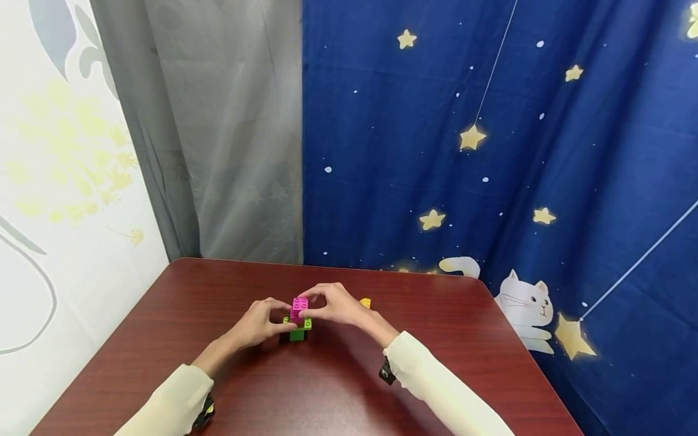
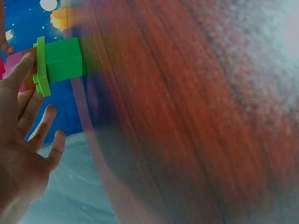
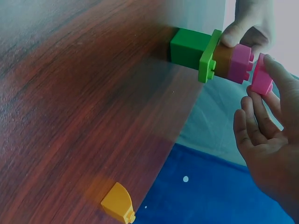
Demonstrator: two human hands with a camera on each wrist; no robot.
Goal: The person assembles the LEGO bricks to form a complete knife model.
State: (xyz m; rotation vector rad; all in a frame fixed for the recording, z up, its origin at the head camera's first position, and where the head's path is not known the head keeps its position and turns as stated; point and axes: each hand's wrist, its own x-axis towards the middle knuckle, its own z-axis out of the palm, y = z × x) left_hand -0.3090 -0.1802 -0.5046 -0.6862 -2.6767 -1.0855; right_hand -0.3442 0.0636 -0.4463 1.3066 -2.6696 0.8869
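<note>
A stack of toy building bricks stands on the table. A green block (image 3: 189,48) forms its base, under a wider lime plate (image 3: 205,65), an orange-brown brick (image 3: 223,60) and a pink brick (image 3: 239,63). My left hand (image 1: 259,323) steadies the stack, thumb and finger pinching the orange-brown brick from opposite sides. Between thumb and fingertips, my right hand (image 1: 332,304) holds a brighter pink brick (image 3: 261,81) just above the top studs. In the right wrist view, it sits slightly tilted, with a narrow gap to the stack. The right hand's remaining fingers are loosely bent.
A yellow-orange curved brick (image 3: 117,203) lies apart on the table, to the right of the stack. The dark red wooden table (image 1: 262,393) ends at a back edge near a grey curtain (image 1: 245,151) and a blue star-patterned curtain (image 1: 382,151).
</note>
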